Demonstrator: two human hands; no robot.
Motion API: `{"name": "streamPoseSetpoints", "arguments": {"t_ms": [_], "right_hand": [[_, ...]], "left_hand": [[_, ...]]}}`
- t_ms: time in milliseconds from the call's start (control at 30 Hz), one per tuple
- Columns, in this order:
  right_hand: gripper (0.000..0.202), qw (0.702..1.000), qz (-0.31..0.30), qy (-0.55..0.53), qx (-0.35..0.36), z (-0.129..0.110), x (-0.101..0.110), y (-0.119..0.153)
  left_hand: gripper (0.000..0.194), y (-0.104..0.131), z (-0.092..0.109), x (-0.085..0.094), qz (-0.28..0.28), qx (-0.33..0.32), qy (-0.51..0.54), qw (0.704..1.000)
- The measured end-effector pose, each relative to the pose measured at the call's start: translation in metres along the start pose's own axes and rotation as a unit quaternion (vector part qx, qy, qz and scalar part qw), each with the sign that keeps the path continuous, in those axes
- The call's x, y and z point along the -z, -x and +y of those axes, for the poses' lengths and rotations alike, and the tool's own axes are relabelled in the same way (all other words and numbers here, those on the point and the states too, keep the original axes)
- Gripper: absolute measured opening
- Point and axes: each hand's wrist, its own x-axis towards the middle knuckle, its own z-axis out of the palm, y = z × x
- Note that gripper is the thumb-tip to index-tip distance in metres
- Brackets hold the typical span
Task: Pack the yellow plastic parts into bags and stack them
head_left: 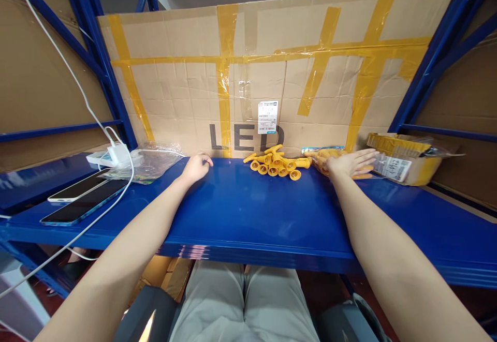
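My left hand (197, 167) rests on the blue shelf top with its fingers loosely curled in, and nothing shows in them. To its right lies a heap of small yellow trumpet-shaped plastic pieces (274, 162), their round flared ends mostly facing me. My right hand (349, 163) is stretched out flat, palm down, over a clear plastic bag (319, 159) with yellow-orange contents. Part of that bag is hidden beneath the hand, and what is inside cannot be made out clearly.
A small open cardboard box (404, 161) stands at the right. At the left are two phones (83, 205), a white charger (118, 154) with a cable, and an empty-looking clear bag (159, 163). A taped cardboard sheet (174, 93) walls the back of the blue shelf (256, 218).
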Motion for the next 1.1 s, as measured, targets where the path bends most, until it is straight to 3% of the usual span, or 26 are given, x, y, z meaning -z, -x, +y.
{"name": "streamPoseSetpoints", "arguments": {"t_ms": [67, 167, 233, 500, 833, 1000, 1100], "right_hand": [[0.073, 0.998, -0.026, 0.048, 0.011, -0.002, -0.002, 0.003], [0.059, 0.985, -0.127, 0.109, 0.041, -0.006, -0.007, 0.004], [0.059, 0.976, -0.161, 0.138, 0.057, -0.006, -0.01, 0.003], [0.06, 0.97, -0.157, 0.173, 0.066, -0.001, -0.016, 0.0], [0.06, 0.983, -0.107, 0.131, 0.066, 0.005, -0.023, 0.002], [0.062, 0.982, -0.126, 0.13, 0.054, 0.003, -0.021, 0.001], [0.065, 0.978, -0.14, 0.143, 0.058, 0.003, -0.019, -0.001]], "left_hand": [[0.025, 0.0, 0.002, 0.001, -0.004, 0.006, -0.002, 1.0], [0.026, 0.0, 0.003, 0.002, -0.01, 0.007, -0.002, 1.0], [0.026, 0.0, 0.004, 0.003, -0.02, 0.011, -0.002, 1.0], [0.029, 0.003, 0.011, 0.005, -0.109, 0.059, 0.002, 0.992], [0.03, 0.002, 0.006, 0.003, -0.135, 0.049, -0.003, 0.99], [0.033, 0.003, 0.005, 0.001, -0.163, 0.059, -0.074, 0.982], [0.048, 0.004, 0.005, 0.001, -0.194, 0.128, -0.159, 0.96]]}}
